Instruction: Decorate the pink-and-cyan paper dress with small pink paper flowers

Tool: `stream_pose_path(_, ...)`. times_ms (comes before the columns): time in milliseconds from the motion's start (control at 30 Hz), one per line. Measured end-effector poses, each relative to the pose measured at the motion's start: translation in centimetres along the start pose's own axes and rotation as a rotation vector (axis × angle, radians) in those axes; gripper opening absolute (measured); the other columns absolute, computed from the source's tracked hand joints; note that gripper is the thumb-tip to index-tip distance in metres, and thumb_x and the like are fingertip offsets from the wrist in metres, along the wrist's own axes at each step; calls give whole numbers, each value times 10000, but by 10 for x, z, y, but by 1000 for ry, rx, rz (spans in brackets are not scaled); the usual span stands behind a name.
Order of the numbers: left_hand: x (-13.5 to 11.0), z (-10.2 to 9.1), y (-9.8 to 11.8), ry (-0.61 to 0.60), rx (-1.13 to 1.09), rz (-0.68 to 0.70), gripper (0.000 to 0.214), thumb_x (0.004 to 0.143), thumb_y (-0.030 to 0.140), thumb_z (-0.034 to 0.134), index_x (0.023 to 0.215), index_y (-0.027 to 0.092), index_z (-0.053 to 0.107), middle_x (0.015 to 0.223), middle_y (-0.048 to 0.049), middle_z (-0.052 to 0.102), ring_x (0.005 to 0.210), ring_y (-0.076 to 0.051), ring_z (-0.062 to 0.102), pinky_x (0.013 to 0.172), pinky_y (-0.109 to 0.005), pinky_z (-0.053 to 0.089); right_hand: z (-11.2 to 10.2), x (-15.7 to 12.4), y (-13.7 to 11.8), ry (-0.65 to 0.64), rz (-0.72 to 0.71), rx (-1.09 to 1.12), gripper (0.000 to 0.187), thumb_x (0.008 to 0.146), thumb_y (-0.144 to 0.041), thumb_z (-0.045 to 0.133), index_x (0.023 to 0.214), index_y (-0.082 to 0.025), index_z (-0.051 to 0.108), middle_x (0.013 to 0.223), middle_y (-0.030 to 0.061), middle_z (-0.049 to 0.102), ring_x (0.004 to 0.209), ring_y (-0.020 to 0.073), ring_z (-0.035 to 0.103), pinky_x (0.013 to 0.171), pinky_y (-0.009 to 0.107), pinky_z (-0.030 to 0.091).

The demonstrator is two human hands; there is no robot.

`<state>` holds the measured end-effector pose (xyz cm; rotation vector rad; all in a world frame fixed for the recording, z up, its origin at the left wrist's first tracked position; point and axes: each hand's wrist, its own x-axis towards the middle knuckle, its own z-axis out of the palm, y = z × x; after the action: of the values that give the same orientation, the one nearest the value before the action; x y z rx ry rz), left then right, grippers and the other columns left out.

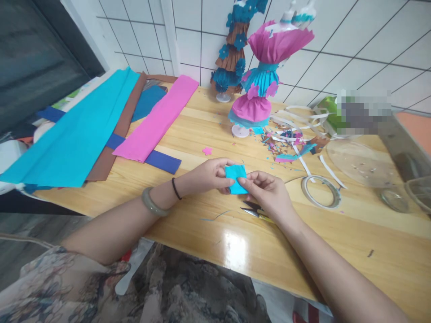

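Between my two hands is a small turquoise square of crepe paper, held just above the table's front part. My left hand pinches its left side, thumb on top. The right side is gripped by my right hand, whose thumb presses on the paper's face. Below my right hand lie scissors with dark blades and a yellow part, their handles partly covered by the hand. A pink paper flower rests on the wood a little beyond my left hand.
Turquoise crepe paper, a pink strip and a blue strip lie at left. Behind stand two paper-ruffled pieces, one pink and turquoise, one brown and blue. Paper scraps, a tape roll and a round lid are at right.
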<state>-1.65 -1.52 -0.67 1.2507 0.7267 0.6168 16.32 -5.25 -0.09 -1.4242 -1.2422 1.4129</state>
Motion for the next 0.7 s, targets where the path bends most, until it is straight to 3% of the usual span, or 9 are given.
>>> stream_pose_path(133,1,-1,-2,-50,-35,-22,360,703,237,645,1009,106,509,790,-54,624,650,-103,607,620,-233,512,2,0,-2,23,-25,13,348,604,-474,713,720,-174,579,574,-21,601,447,75,541,404,167,457)
stream_pose_path(367,1,-1,2,-39,-34,-32,351,700,263,660,980,91,537,735,-48,636,596,-87,591,579,-212,501,1,-2,-3,-75,-20,-13,363,649,-484,672,836,-182,597,705,14,659,595,129,634,478,193,497)
stream_pose_path(700,3,-2,-3,-30,-34,-37,316,683,293,683,892,85,570,762,-55,645,660,-91,598,637,-225,505,1,-1,-1,-48,-44,-7,290,675,-440,670,796,-185,602,636,-9,630,516,93,588,461,174,473)
